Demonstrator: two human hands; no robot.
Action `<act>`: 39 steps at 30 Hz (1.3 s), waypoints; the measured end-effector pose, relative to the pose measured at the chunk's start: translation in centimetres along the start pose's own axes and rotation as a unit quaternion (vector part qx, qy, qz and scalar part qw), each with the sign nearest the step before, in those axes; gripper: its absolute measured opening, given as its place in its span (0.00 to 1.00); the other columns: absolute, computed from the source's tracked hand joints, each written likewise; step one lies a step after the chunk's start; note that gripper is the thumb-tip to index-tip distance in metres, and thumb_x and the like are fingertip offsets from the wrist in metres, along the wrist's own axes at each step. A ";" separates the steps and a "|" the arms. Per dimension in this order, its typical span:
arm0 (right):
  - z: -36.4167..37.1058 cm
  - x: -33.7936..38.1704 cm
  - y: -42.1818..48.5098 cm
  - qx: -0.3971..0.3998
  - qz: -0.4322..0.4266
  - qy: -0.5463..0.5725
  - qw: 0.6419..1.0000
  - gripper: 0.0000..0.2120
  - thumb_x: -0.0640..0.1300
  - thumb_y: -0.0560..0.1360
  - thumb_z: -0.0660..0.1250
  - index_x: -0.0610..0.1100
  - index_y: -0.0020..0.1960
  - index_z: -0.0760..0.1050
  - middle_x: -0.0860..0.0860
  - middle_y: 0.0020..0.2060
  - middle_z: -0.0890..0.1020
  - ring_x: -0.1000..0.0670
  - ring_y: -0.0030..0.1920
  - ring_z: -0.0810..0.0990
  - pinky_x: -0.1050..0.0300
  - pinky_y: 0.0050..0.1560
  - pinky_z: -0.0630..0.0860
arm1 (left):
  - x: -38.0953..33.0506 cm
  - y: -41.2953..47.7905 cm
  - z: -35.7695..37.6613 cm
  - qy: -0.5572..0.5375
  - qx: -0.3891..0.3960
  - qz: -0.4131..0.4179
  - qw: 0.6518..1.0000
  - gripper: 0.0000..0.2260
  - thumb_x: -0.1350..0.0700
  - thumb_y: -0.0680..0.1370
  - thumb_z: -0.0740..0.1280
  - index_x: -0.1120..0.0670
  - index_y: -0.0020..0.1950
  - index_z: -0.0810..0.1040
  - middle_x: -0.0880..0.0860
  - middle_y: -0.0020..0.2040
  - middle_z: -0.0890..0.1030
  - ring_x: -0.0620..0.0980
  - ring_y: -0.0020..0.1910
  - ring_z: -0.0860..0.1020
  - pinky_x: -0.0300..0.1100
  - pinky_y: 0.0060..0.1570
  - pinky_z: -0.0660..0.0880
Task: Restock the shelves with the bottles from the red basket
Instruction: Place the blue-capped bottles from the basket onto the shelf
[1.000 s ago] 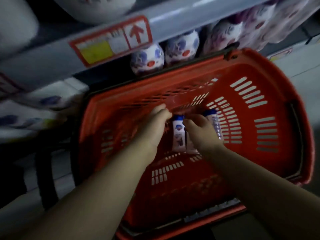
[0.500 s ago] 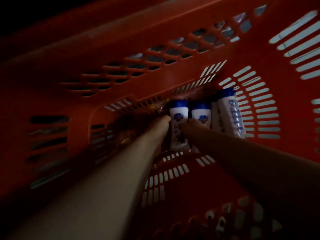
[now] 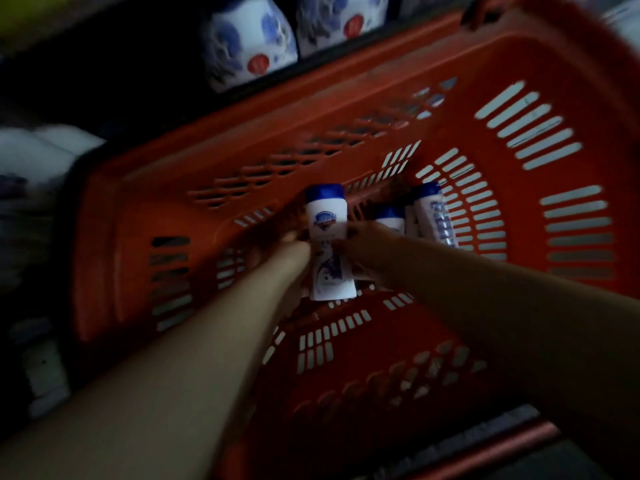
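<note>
Where the stuff is: every bottle you can see is down at the bottom of the red basket [image 3: 346,98], bunched at its far end. The front bottle [image 3: 327,223] has its blue cap pointing away from you. A second bottle [image 3: 391,220] and a third bottle [image 3: 433,213] sit just beside it on your right, partly hidden.

Left hand: your left hand [image 3: 287,252] is touching the front bottle's left side. It's too dark and blurry to say whether the fingers wrap round it or just rest there.

Right hand: your right hand [image 3: 370,247] touches the bottle's right edge and lies over the second bottle. Same deal, can't tell if it's gripping anything.

Weight guess: small plastic bottles, probably full, so a bit of heft but easy one-handed.

Feel: I'd bet on stiff walls with a little give and a glossy label, so kinda slippery. Not fragile; a drop would likely only scuff one.

Where to grab: mid-body, thumb on one broad face and fingers on the other. Skip the cap, since tops like that can pop open.

Watch out: they're packed close, so pulling one out may tip its neighbours.

Background: patterned packs [image 3: 249,39] sit on the shelf behind the basket.
</note>
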State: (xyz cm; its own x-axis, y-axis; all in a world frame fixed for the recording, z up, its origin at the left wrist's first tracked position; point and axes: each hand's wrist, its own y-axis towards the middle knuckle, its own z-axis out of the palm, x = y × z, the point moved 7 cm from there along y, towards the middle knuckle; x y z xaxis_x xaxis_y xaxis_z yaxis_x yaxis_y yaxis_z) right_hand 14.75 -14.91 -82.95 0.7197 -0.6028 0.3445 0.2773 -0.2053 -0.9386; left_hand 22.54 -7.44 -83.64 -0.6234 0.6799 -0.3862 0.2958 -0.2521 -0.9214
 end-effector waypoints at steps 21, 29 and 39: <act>7.3 10.1 -39.2 0.035 -0.246 0.081 0.965 0.10 0.37 0.79 0.61 0.40 0.59 0.75 0.43 0.52 0.82 0.46 0.51 0.82 0.50 0.56 0.78 | -12.3 -38.3 -9.8 -0.025 0.137 0.149 0.979 0.14 0.60 0.77 0.67 0.47 0.61 0.76 0.50 0.48 0.84 0.43 0.39 0.82 0.42 0.40 0.77; 9.2 10.5 -53.3 0.104 -0.259 0.106 0.954 0.10 0.38 0.79 0.60 0.41 0.59 0.74 0.46 0.48 0.84 0.51 0.45 0.84 0.55 0.44 0.82 | -13.0 -52.6 -11.4 -0.037 0.137 0.205 0.969 0.18 0.60 0.76 0.67 0.51 0.65 0.75 0.51 0.51 0.84 0.48 0.47 0.82 0.48 0.47 0.78; 9.3 12.8 -70.1 0.137 -0.362 0.064 0.920 0.09 0.37 0.78 0.62 0.42 0.56 0.76 0.46 0.47 0.84 0.50 0.45 0.84 0.56 0.41 0.81 | -15.3 -70.0 -12.0 -0.051 0.125 0.345 0.929 0.18 0.57 0.72 0.68 0.51 0.62 0.77 0.52 0.52 0.84 0.48 0.48 0.83 0.47 0.43 0.79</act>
State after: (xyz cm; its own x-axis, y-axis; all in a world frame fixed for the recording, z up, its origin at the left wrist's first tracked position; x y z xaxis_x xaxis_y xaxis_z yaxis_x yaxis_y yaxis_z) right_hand 10.39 -1.08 -12.56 0.2073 -0.4748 0.8553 0.8167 -0.3974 -0.4185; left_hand 20.08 8.08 -12.74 -0.4167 0.2307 -0.8793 0.4811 -0.7647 -0.4286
